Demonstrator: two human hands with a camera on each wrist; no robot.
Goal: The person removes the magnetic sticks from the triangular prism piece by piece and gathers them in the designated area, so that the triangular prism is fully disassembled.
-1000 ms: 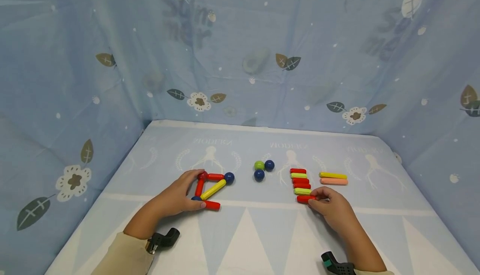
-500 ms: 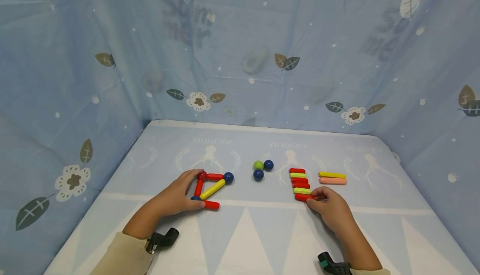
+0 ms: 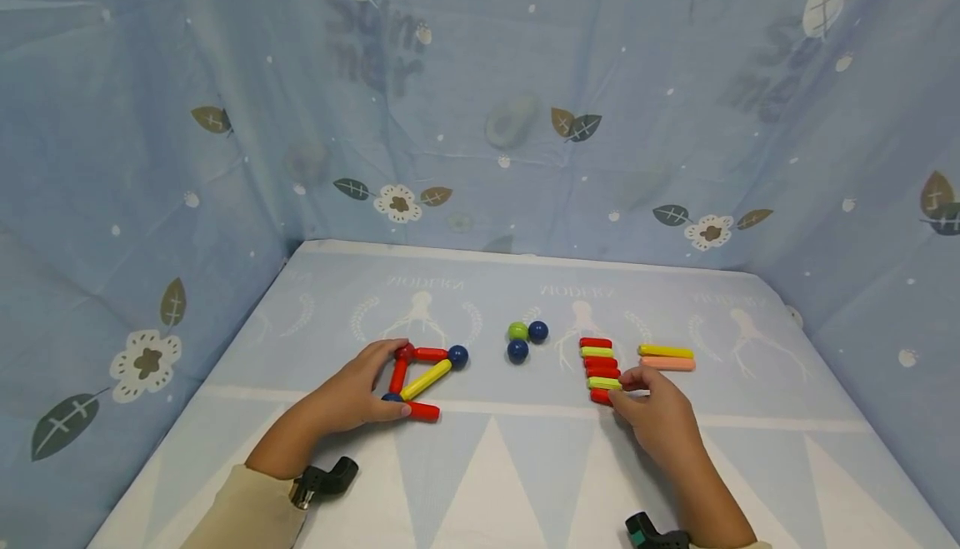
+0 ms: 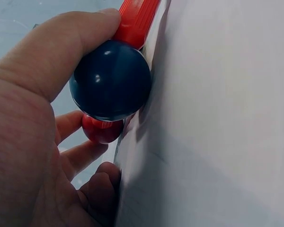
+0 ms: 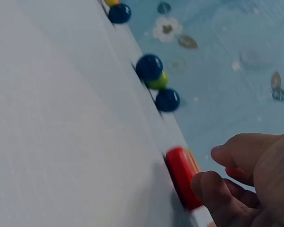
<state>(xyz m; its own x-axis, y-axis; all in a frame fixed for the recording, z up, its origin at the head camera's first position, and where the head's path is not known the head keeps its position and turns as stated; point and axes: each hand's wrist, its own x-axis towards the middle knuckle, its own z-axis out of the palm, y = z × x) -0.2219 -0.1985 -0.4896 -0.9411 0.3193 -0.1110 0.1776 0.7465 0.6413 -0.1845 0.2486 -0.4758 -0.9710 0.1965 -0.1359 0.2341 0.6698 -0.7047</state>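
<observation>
My left hand (image 3: 358, 391) spans the left side of a frame of sticks and balls. Its thumb presses a red stick (image 4: 135, 23) beside a dark blue ball (image 4: 111, 80), and its fingers reach round to a red ball (image 4: 102, 128). A yellow stick (image 3: 426, 380) slants inside the frame to another blue ball (image 3: 458, 356). On the right, my right hand (image 3: 660, 411) is at the near end of a row of red and lime sticks (image 3: 601, 362). Its thumb touches the nearest red stick (image 5: 182, 175), while its forefinger is apart from the thumb, by a lime stick (image 3: 604, 383).
Between the hands lie a green ball (image 3: 518, 331) and two blue balls (image 3: 537, 331). A yellow stick (image 3: 666, 351) and a peach stick (image 3: 667, 363) lie right of the row. A patterned curtain (image 3: 480, 99) rises behind the table (image 3: 525, 259).
The right hand has shifted slightly left, moving the nearest red stick up against the row, and its fingers have loosened from that stick. My left hand stays in place.
</observation>
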